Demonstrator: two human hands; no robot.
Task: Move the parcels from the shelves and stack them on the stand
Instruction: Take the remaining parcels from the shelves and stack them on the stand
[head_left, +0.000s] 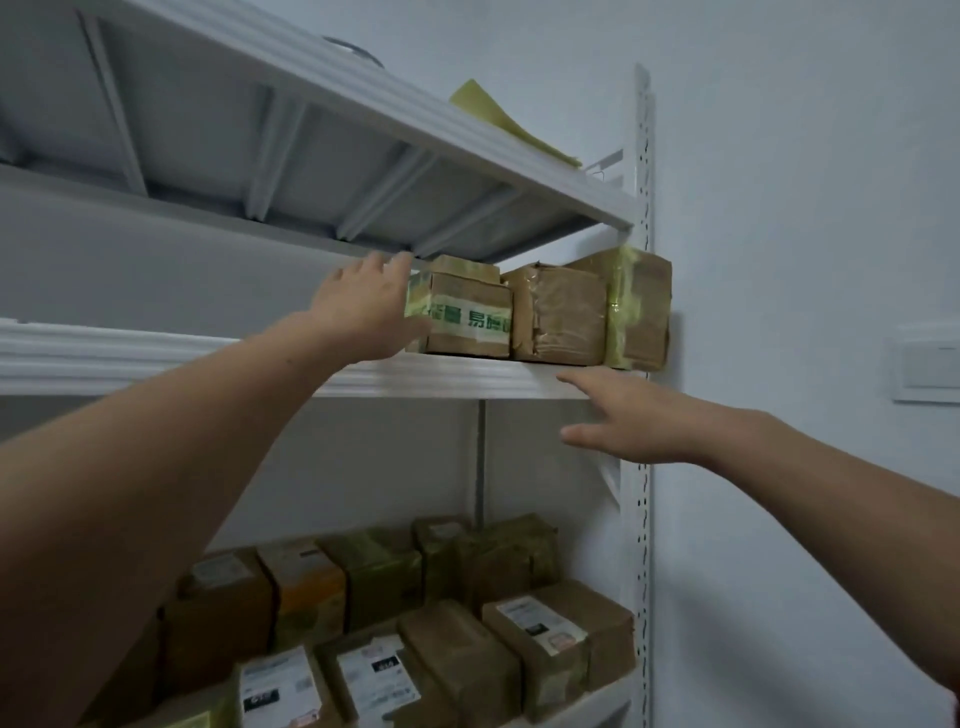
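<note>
Head view: left hand (363, 312), fingers (397, 265) straight, touches the taped parcel (470, 325); right hand (644, 423), fingers spread, below.

Brown parcels (470, 317) wear pale tape printed with green characters; shelves (156, 358) are white, top paper (498, 122) yellow.

One wide-angle view, worn on the head, faces the white shelf rack (156, 358) from close by, angled upward enough to show the upper shelf (311, 171) from beneath, with the wall (805, 208) on the right.
</note>
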